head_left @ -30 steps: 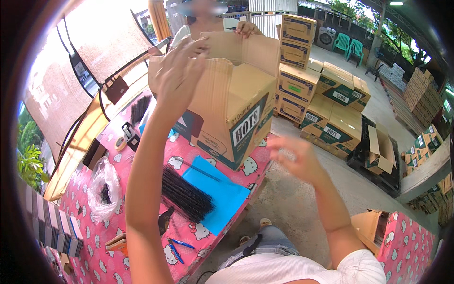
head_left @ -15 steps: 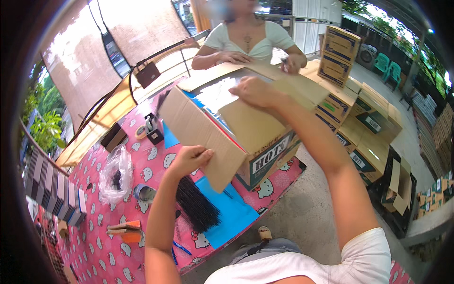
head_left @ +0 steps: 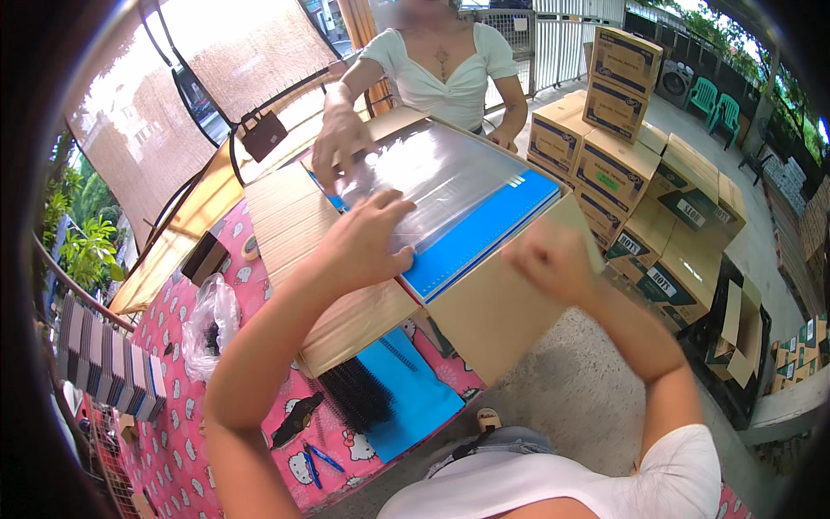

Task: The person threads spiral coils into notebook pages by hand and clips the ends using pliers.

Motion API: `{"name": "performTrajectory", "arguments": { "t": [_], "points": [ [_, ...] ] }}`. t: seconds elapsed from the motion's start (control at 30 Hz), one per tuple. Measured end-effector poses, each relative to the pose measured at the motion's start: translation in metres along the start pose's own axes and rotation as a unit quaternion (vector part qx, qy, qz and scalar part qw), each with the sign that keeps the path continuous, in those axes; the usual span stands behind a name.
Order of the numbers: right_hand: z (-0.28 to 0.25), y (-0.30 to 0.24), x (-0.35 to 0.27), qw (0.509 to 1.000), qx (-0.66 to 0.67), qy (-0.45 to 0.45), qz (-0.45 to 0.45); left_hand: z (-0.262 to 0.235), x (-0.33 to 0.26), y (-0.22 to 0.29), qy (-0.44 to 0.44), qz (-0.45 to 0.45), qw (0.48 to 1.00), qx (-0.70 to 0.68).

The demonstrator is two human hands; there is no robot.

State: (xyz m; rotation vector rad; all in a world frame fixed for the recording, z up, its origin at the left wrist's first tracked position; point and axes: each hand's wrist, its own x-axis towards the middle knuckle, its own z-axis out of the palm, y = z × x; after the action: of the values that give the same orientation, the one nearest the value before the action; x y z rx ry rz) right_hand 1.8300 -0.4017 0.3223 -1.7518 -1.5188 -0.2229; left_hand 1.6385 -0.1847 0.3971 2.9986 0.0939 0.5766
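Reaching over the open brown cardboard box (head_left: 290, 225), we hold our left hand (head_left: 367, 240), fingers wide, above its left rim, the fingertips (head_left: 403, 208) at the edge of the shiny clear plastic sheet (head_left: 450, 177) that lies on the blue stack (head_left: 484, 238) inside the box, though we cannot tell whether they press it. Our blurred right hand (head_left: 553, 264) curls narrow at the box's near right flap (head_left: 501, 316), and whether it grips, we cannot tell. Beyond our left fingers, a co-worker's hand (head_left: 341, 147) reaches over the box's far left edge.
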Motion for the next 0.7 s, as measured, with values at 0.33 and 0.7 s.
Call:
{"name": "performTrajectory", "arguments": {
  "t": [0.33, 0.7],
  "points": [
    [-0.013, 0.054, 0.167, 0.947, -0.198, -0.189, 0.164, 0.019, 0.011, 0.010, -0.027, -0.069, 0.996, -0.044],
    [-0.016, 0.034, 0.115, 0.951, -0.230, -0.127, 0.161, 0.045, -0.064, 0.013, 0.276, -0.268, 0.871, -0.306]
  ]
}}
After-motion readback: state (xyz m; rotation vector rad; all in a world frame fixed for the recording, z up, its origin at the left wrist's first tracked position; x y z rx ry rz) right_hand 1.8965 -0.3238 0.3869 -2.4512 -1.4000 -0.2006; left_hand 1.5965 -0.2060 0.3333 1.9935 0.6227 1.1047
